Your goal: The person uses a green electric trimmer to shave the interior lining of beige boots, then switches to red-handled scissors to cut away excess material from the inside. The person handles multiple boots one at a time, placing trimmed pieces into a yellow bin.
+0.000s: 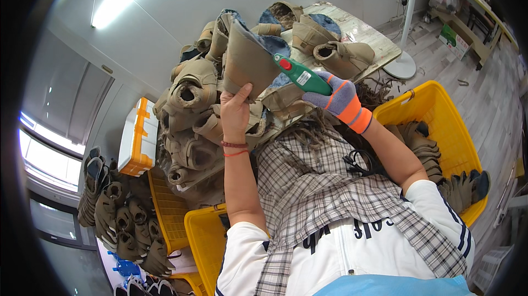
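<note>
My bare left hand [235, 110] grips a tan boot upper [247, 62] by its lower edge, thumb on the near face. Blue fuzzy lining shows along its right side. In my right hand [340, 101], gloved in grey-purple and orange, is a green handheld electric cutter [309, 79] with a red part near its head. The cutter's tip is close to the upper's right edge; whether they touch I cannot tell. Behind and left of my hands, many tan boot uppers [190, 91] lie piled up. Another upper [344, 57] rests on the table to the right.
The worktable [379, 40] reaches to the far right, tan scraps [379, 88] hanging at its edge. Yellow crates stand right [456, 131] and left [201, 235] of me, the right one with stacked uppers [421, 145]. A white fan [406, 59] stands beyond. Black cable [360, 161] lies against my checked apron.
</note>
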